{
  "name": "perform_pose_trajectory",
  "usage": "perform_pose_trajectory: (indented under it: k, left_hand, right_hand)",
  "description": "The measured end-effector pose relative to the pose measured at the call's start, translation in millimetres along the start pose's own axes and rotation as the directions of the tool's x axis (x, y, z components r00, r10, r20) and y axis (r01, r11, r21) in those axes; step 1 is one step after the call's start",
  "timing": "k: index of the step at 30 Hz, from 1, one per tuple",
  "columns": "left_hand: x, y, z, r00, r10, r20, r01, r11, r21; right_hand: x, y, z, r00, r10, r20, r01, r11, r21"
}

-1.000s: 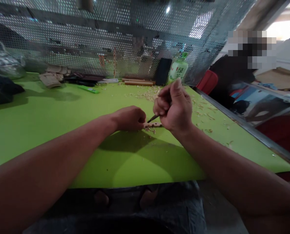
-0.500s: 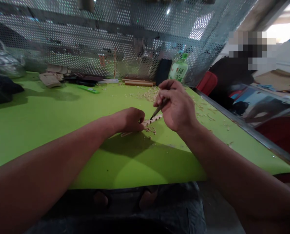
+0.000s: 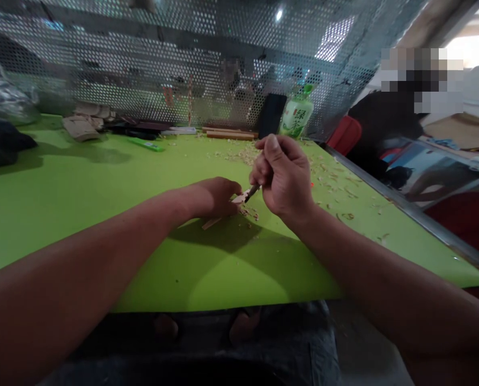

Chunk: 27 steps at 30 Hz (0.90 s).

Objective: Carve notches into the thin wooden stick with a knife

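Both hands sat mid-table, I saw: left hand (image 3: 215, 197) closed on a strip (image 3: 209, 222), pressing it to the table (image 3: 82, 182); right hand (image 3: 286, 174) fisted round a knife (image 3: 252, 192), tip seemingly on the strip's right end.

The bottle (image 3: 296, 114) by the mesh wall (image 3: 142, 64) bears green Chinese characters, the top one reading 绿; the smaller print is blurred.

Green bottle (image 3: 296, 114) beside mesh screen (image 3: 150, 59).
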<state>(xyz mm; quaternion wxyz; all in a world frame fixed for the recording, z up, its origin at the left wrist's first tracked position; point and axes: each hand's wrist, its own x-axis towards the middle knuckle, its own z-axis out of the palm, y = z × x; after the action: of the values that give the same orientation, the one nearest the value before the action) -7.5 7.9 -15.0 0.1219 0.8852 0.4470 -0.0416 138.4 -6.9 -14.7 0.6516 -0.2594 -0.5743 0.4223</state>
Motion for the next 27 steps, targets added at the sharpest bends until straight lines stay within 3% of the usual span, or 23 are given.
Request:
perform_pose_trajectory:
  k: [9,27]
  left_hand:
    - [-3.3,1.5,-3.8,1.000,-0.007,0.030,0.007,1.000,-0.010]
    - [-1.8,2.5,-3.6,1.000,0.008,0.028,-0.008,1.000,-0.015]
  right_hand:
    - [-0.5,-0.2,0.6,1.000,0.002,-0.031,-0.002,1.000,-0.013]
    - [-2.3,2.4,4.0,1.000,0.020,0.019,-0.021,0.999,0.028]
